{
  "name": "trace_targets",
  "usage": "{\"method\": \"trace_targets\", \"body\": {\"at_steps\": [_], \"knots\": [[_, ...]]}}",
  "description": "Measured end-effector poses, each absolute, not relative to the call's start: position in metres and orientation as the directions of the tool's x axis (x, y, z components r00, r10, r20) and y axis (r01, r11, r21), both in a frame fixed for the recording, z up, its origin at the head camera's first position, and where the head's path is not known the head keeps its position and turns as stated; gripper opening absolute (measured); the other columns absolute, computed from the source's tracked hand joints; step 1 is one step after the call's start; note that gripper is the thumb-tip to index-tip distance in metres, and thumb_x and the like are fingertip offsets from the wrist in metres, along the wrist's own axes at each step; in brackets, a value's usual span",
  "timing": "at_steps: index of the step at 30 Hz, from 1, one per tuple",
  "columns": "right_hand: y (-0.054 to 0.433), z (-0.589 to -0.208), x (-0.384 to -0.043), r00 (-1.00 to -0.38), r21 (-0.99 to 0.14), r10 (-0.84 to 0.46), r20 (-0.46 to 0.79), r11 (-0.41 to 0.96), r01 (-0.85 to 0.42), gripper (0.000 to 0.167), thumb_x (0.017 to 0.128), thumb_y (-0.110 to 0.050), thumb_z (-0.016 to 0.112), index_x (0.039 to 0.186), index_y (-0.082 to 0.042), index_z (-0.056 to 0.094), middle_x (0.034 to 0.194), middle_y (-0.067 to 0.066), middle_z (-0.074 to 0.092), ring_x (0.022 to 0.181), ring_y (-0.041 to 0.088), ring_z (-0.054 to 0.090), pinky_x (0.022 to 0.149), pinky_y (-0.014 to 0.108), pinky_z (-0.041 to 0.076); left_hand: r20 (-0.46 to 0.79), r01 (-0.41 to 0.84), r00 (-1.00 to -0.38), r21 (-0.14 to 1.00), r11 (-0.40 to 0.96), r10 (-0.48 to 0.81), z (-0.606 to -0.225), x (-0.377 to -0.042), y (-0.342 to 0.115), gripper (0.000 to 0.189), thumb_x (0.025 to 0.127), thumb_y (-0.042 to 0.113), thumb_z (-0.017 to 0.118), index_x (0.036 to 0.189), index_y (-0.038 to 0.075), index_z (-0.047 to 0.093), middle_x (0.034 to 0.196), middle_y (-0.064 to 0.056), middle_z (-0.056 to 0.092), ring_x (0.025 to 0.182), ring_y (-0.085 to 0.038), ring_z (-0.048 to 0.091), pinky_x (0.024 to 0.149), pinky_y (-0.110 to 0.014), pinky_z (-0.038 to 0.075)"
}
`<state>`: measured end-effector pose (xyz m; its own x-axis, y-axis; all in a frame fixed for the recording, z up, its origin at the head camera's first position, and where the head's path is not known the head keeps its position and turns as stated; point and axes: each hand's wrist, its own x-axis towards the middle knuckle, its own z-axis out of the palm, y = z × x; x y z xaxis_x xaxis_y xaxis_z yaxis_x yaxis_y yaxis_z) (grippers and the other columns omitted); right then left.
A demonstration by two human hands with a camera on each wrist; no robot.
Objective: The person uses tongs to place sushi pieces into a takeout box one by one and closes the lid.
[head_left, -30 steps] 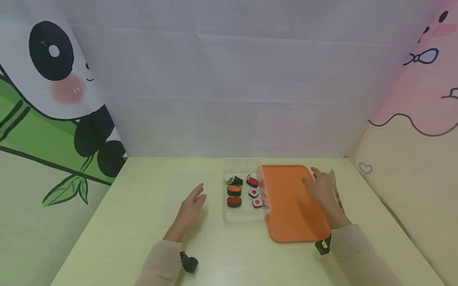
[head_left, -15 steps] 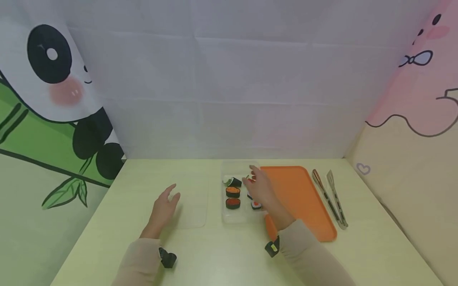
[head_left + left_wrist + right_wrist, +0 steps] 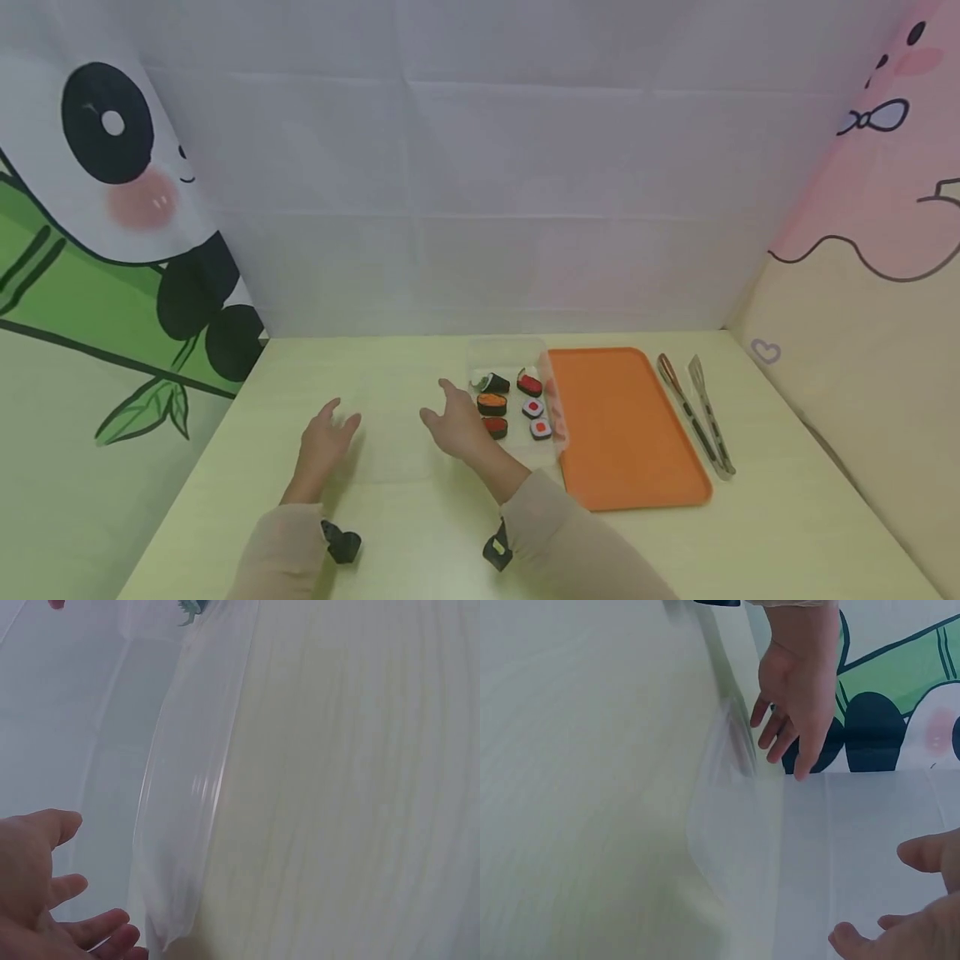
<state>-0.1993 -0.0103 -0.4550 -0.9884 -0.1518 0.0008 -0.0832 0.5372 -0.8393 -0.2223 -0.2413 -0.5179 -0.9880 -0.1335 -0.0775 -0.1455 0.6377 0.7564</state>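
Hands [image 3: 321,442] [image 3: 459,423] spread, empty; lid [image 3: 184,810] between; right wrist [image 3: 504,477] hides box [image 3: 513,412] corner; tray [image 3: 633,433], tongs [image 3: 688,408] rightward.

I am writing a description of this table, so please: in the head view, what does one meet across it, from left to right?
Left hand, faint clear lid, right hand, clear box, orange tray, tongs.
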Motion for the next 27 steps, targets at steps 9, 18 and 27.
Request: {"method": "trace_targets", "body": {"at_steps": [9,18,27], "knots": [[-0.049,-0.490,-0.198,-0.993,-0.851,-0.118,-0.021,0.524,-0.044,0.063,0.095,-0.020,0.064,0.147,0.003,0.035,0.139,0.027,0.040,0.128,0.044,0.040,0.102,0.052,0.040,-0.083,-0.148,-0.988,0.753,0.641,-0.132,-0.528,-0.217,-0.246,0.072,0.099,0.036,0.054,0.150,-0.004,0.023,0.144,-0.038,0.028,0.131,-0.058,0.023,0.104,-0.068,0.025],[-0.054,-0.515,-0.204,-0.999,-0.811,-0.007,-0.038,0.584,0.026,0.057,0.092,-0.018,0.067,0.141,0.000,0.045,0.132,0.024,0.046,0.117,0.044,0.046,0.097,0.053,0.041,-0.079,-0.153,-0.986,0.768,0.622,-0.145,-0.530,-0.213,-0.242,0.060,0.097,0.029,0.059,0.143,-0.005,0.039,0.137,-0.037,0.041,0.126,-0.051,0.039,0.100,-0.060,0.037],[-0.049,-0.517,-0.211,-1.000,-0.837,-0.007,-0.031,0.547,0.022,0.052,0.091,-0.009,0.067,0.137,0.003,0.048,0.126,0.025,0.055,0.118,0.041,0.052,0.098,0.049,0.044,-0.143,-0.205,-0.978,0.792,0.575,-0.152,-0.527,-0.215,-0.251,0.051,0.098,0.026,0.057,0.139,-0.002,0.047,0.136,-0.033,0.046,0.122,-0.048,0.046,0.095,-0.058,0.042]]}}
